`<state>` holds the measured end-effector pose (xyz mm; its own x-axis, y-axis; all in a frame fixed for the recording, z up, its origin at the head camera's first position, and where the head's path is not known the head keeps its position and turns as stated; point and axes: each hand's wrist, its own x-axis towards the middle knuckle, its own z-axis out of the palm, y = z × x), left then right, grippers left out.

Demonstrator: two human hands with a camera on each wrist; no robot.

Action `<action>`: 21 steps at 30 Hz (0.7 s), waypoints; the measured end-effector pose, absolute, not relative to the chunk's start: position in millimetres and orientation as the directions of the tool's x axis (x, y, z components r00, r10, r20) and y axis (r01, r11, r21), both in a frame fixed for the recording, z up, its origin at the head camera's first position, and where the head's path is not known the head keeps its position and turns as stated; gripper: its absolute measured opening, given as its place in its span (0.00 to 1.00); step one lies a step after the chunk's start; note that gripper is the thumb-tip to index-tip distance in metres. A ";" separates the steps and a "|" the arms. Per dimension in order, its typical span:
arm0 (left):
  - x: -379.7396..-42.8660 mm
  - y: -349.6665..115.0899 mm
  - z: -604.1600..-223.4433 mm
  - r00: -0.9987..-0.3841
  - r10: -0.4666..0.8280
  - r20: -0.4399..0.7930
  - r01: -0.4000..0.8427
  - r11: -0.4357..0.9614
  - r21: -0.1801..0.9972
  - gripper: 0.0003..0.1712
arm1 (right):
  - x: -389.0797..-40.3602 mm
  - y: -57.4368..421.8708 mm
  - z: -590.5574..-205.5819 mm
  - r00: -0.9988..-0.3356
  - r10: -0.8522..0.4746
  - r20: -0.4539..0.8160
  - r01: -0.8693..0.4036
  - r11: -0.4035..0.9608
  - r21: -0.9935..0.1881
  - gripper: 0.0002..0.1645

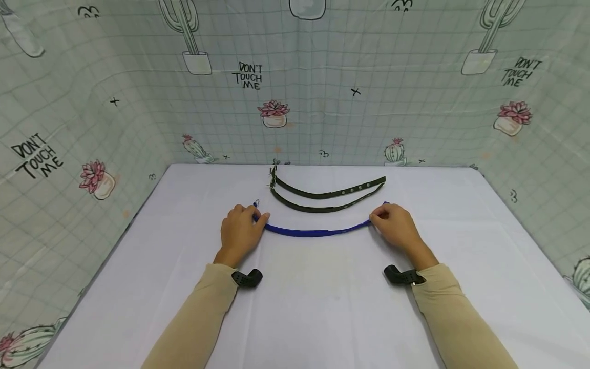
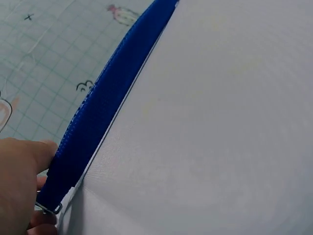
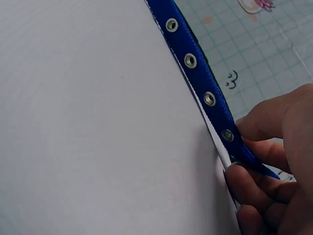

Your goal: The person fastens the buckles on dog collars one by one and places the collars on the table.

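A blue pet collar (image 1: 304, 233) lies in a shallow curve between my two hands. My left hand (image 1: 241, 229) holds its buckle end, where the left wrist view shows a small metal buckle (image 2: 49, 209) beside the fingers. At the other end, my right hand (image 1: 395, 226) pinches the strap between thumb and fingers. Several silver eyelets (image 3: 209, 99) run along that end in the right wrist view, the last one close to the fingertips. A short tip of the strap sticks out past the right hand.
Behind the blue collar lie two dark collars, a farther one (image 1: 318, 195) with eyelets and a nearer one (image 1: 313, 209), their buckle ends together at the left. A white cloth (image 1: 295, 307) covers the table. Patterned fabric (image 1: 322, 118) hangs behind and at both sides.
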<state>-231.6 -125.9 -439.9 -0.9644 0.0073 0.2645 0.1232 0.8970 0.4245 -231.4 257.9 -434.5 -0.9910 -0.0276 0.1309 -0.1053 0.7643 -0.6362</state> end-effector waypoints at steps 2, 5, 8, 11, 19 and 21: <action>-231.8 -127.1 -440.1 -0.958 -0.012 0.288 0.124 0.885 0.449 0.18 | -232.7 256.2 -433.1 -0.989 -0.012 0.147 -0.106 0.755 -0.647 0.12; -231.6 -127.7 -439.3 -0.948 -0.048 0.315 0.128 0.848 0.514 0.15 | -235.1 253.4 -431.4 -0.982 0.008 0.189 -0.121 0.738 -0.663 0.13; -231.1 -127.2 -438.1 -0.941 -0.067 0.330 0.146 0.803 0.578 0.12 | -235.3 250.7 -431.4 -0.973 0.033 0.228 -0.133 0.727 -0.674 0.12; -230.5 -126.1 -437.6 -0.945 -0.074 0.320 0.158 0.752 0.640 0.11 | -232.8 249.0 -431.6 -0.972 0.074 0.222 -0.111 0.692 -0.714 0.12; -234.1 -123.5 -440.6 -0.961 -0.160 0.224 0.098 0.562 0.821 0.21 | -227.3 245.9 -430.9 -0.977 0.183 0.109 -0.012 0.465 -0.885 0.16; -236.1 -122.0 -440.4 -0.971 -0.152 0.187 0.090 0.491 0.867 0.24 | -226.5 245.6 -430.8 -0.970 0.218 0.106 -0.002 0.429 -0.903 0.15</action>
